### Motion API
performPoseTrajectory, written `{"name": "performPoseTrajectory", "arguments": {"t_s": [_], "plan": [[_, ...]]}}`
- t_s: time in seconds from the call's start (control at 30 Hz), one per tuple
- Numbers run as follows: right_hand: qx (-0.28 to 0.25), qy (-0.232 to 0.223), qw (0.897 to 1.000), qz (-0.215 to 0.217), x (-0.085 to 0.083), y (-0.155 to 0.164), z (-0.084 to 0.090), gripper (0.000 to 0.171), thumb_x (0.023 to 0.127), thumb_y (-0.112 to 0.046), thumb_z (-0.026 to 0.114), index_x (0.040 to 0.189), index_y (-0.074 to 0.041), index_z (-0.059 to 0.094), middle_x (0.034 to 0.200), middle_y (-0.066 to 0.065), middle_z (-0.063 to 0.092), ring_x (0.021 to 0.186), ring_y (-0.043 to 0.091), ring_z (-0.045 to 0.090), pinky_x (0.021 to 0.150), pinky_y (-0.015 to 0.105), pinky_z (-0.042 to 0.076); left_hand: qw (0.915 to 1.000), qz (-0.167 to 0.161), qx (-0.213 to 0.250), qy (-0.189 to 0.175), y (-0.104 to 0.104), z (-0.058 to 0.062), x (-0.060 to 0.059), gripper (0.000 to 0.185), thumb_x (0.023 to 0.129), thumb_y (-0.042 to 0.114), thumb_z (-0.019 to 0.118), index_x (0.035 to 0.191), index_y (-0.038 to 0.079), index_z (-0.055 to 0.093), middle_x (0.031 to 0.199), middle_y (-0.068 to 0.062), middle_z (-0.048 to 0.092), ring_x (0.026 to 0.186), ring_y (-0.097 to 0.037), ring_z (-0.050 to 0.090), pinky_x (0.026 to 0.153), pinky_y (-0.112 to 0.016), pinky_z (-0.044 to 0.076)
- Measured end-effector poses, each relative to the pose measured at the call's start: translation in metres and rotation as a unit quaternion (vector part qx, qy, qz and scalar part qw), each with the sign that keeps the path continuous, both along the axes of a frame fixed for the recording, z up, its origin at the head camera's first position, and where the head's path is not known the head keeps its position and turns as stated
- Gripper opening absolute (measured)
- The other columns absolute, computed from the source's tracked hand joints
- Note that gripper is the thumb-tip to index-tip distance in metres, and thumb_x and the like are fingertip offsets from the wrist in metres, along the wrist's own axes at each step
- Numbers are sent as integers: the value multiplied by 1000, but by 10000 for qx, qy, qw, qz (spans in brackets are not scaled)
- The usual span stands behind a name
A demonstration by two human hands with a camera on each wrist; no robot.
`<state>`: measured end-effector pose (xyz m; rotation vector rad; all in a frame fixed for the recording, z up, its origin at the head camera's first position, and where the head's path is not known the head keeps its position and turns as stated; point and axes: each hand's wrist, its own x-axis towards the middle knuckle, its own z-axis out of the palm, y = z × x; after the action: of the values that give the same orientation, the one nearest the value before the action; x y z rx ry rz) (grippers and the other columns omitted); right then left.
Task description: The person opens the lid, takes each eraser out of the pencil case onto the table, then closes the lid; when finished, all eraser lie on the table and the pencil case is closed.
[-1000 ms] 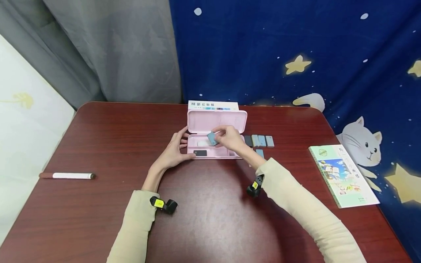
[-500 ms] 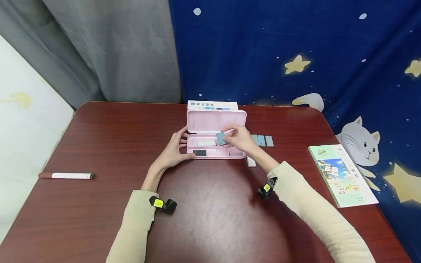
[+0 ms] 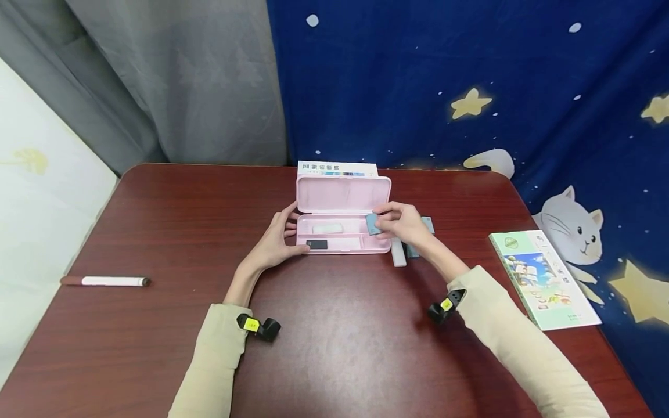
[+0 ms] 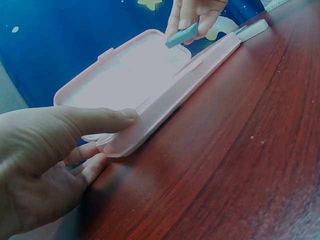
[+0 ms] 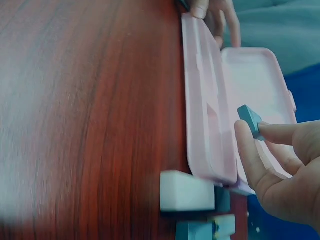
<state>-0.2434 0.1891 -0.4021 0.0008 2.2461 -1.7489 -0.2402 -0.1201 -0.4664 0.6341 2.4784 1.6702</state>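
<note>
An opened pink pencil case (image 3: pixel 343 195) lies on the table with its lid leaning back. My left hand (image 3: pixel 274 237) holds its left end, the thumb along the front wall and the fingers at the end, as the left wrist view (image 4: pixel 55 160) shows. Over the case's right part, my right hand (image 3: pixel 406 225) pinches a small blue eraser (image 5: pixel 250 121) between thumb and fingertips. Inside the case are a white eraser (image 3: pixel 327 229) in the back section and a black block (image 3: pixel 316 244) at front left.
Just right of the case lie a white block (image 3: pixel 398 252) and blue blocks (image 3: pixel 412 252), partly hidden by my right hand. A white printed box (image 3: pixel 337 168) stands behind the lid. A marker (image 3: pixel 115 281) lies far left, a book (image 3: pixel 543 278) far right.
My right hand has moved to the right over the case with the blue eraser, from its middle to its right end. My left hand has stayed in place.
</note>
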Motion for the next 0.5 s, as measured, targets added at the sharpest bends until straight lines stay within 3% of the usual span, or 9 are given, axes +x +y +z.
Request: {"name": "performPoseTrajectory", "arguments": {"t_s": [0.5], "plan": [[135, 43, 9996, -225, 15, 52, -8, 35, 90, 6, 61, 124, 11, 54, 102, 25, 63, 78, 17, 66, 75, 39, 58, 9997, 51, -79, -204, 2, 4, 1, 105, 72, 0, 83, 153, 6, 17, 132, -21, 35, 113, -31, 44, 102, -41, 43]]}}
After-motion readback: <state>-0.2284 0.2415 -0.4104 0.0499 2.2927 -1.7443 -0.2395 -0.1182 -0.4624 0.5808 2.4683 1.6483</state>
